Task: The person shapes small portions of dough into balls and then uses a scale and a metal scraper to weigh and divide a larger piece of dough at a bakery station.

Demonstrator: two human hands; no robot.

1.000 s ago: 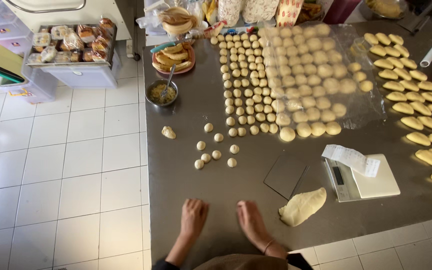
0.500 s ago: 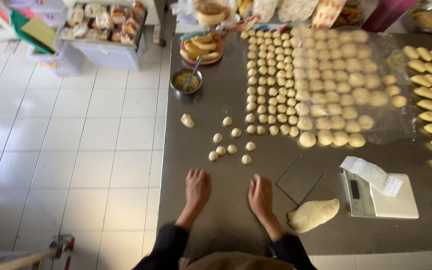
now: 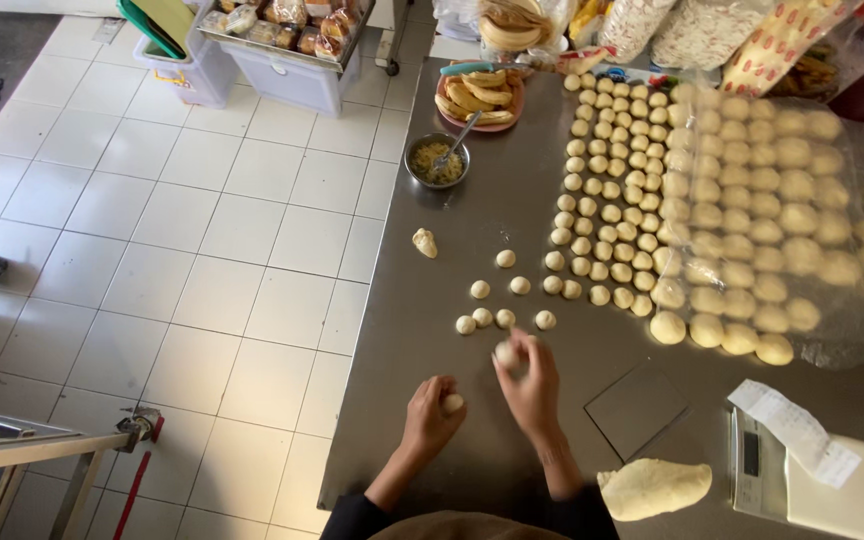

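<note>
Two small dough balls sit near the steel table's [image 3: 432, 440] left edge. The left hand [image 3: 430, 420] cups one [image 3: 451, 403] under curled fingers; the right hand [image 3: 529, 377] pinches the other [image 3: 505, 353] at its fingertips, beside a loose cluster of rolled balls [image 3: 492, 317].

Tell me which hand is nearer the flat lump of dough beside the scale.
The right hand. It sits just up and left of the flat lump of dough, holding a small ball. The left hand lies farther left, beyond the right forearm, cupping another ball.

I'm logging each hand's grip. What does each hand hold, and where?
Left hand cups a small dough ball in its curled fingers; right hand holds another dough ball at its fingertips.
</note>
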